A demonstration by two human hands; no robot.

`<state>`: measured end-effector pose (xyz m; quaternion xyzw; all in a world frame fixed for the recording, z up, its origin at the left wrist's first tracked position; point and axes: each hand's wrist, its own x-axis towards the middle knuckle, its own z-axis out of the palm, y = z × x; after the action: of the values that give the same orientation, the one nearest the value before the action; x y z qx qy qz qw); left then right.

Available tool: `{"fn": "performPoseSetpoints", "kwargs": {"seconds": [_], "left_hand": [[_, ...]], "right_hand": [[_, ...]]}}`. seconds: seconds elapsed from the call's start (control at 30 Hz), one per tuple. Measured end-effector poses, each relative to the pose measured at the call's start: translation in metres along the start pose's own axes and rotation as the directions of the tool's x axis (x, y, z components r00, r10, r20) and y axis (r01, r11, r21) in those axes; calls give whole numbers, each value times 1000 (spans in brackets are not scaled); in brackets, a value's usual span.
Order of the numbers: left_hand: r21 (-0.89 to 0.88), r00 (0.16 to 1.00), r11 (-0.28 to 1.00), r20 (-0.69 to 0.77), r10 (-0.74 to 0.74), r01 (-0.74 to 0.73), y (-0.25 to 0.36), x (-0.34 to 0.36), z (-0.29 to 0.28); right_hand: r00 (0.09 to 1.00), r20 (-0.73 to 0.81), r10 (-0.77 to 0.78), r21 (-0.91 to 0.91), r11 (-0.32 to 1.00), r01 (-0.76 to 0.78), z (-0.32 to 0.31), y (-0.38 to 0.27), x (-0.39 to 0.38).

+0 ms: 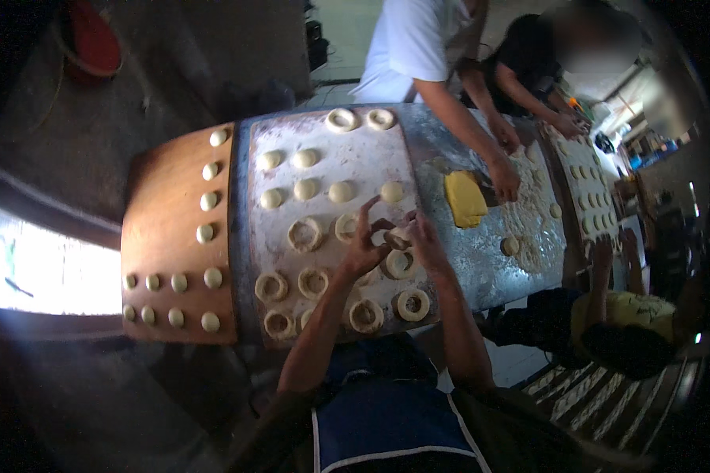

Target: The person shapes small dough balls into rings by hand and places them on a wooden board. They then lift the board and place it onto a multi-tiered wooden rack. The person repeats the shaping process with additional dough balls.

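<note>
Over the floured board (248, 217), both my hands are raised around one small dough ring (398, 238). My right hand (427, 246) grips its right side with bent fingers. My left hand (363, 251) is at its left side, thumb and fingers curved around that edge, the index finger raised. Beneath and beside my hands lie several shaped dough rings (304, 234), some partly hidden by my hands and forearms. Smooth round dough balls (305, 189) sit in rows beyond them, and two more rings (343, 120) lie at the far edge.
To the left, a brown wooden board (177, 236) carries rows of dough balls. On the metal tabletop (481, 276) at right are a yellow block (465, 199) and scattered flour. A co-worker in a white shirt (406, 47) reaches in there; other people work farther right beside another dough-filled board (588, 185).
</note>
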<state>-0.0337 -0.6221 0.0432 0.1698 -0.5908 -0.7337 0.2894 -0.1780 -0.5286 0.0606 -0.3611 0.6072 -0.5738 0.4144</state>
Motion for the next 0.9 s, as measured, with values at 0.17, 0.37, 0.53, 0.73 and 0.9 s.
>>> {"fn": "performPoseSetpoints", "kwargs": {"seconds": [0.17, 0.37, 0.53, 0.73, 0.9], "left_hand": [[-599, 989, 788, 127, -82, 142, 2, -31, 35], [-113, 999, 993, -23, 26, -29, 7, -40, 68], [417, 932, 876, -150, 329, -242, 3, -37, 86], [-259, 958, 946, -155, -239, 195, -7, -38, 84], [395, 982, 918, -157, 106, -36, -28, -32, 74]], "right_hand": [[998, 0, -66, -522, 851, 56, -20, -14, -41], [992, -92, 86, 134, 988, -73, -33, 8, -85], [991, -121, 62, -364, 926, -102, -16, -5, -85], [847, -394, 358, 281, 924, -260, 15, -32, -75], [928, -288, 236, 10, 970, -244, 10, -29, -76]]}}
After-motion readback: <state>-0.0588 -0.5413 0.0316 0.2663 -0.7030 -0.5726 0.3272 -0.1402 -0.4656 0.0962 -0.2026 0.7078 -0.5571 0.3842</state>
